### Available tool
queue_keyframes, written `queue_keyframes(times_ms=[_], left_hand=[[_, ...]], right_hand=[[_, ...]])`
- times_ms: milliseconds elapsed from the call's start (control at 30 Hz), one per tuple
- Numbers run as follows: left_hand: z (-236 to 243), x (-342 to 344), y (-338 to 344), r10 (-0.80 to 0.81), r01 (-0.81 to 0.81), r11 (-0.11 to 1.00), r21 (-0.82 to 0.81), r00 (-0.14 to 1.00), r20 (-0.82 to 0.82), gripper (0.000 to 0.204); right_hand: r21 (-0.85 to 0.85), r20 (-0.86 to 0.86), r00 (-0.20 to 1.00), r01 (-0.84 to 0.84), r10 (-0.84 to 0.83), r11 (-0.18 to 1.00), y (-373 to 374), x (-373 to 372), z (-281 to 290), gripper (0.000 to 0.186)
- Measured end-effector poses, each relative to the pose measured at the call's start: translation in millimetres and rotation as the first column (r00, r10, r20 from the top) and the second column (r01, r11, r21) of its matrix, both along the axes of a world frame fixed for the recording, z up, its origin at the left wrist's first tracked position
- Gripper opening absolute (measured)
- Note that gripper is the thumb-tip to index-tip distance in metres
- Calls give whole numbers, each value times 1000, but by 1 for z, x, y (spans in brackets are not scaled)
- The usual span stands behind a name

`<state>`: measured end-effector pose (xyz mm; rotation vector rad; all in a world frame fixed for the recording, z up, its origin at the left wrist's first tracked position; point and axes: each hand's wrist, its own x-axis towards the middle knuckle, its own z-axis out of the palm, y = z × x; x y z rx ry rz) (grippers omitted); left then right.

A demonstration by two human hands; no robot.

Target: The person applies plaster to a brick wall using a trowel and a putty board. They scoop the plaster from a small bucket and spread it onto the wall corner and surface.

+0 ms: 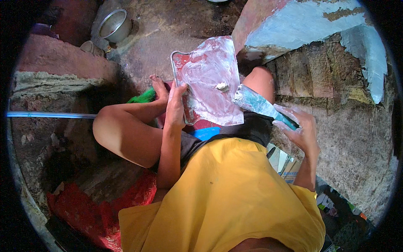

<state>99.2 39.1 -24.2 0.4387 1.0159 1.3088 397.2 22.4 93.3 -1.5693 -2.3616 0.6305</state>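
Note:
My left hand (176, 103) grips the left edge of a flat, reddish board (205, 69) smeared with white paste, holding it over my lap. A small white lump (221, 87) sits on the board, right of its middle. My right hand (299, 129) is closed on the handle of a teal putty knife (255, 101). The knife's broad blade, coated in white, points left at the board's right edge; whether it touches the board I cannot tell. My right fingers are dusted with white.
A metal pot (114, 26) stands at the back left. Rough low walls flank me, the right one (310, 25) partly coated white. A thin pale strip (50, 114) runs left of my knee. Red material (84, 201) lies at lower left, and boxes (285, 168) are beside my right hip.

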Motion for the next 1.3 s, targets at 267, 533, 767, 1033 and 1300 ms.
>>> queue_keyframes(times_ms=[267, 533, 767, 1033, 1300], left_hand=[[8, -1, -1, -24, 23, 1000, -8, 996, -89, 58], [34, 2, -10, -97, 101, 995, -3, 942, -320, 48], [23, -30, -1, 28, -37, 998, -45, 984, -178, 52], [26, -32, 0, -58, 58, 998, -2, 993, -99, 59], [21, -42, -12, -6, 5, 999, 42, 1000, 15, 60]], right_hand=[[-35, 20, 1000, 10, -9, 999, 2, -13, 1, 35], [154, -294, 953, -32, 77, 988, 7, -45, -44, 31], [-242, -621, 747, 102, -236, 965, 12, -25, -52, 30], [-592, -530, 802, -119, -274, 797, 44, -9, -43, 24], [-653, -379, 921, -196, -92, 732, 63, -9, -44, 25]])
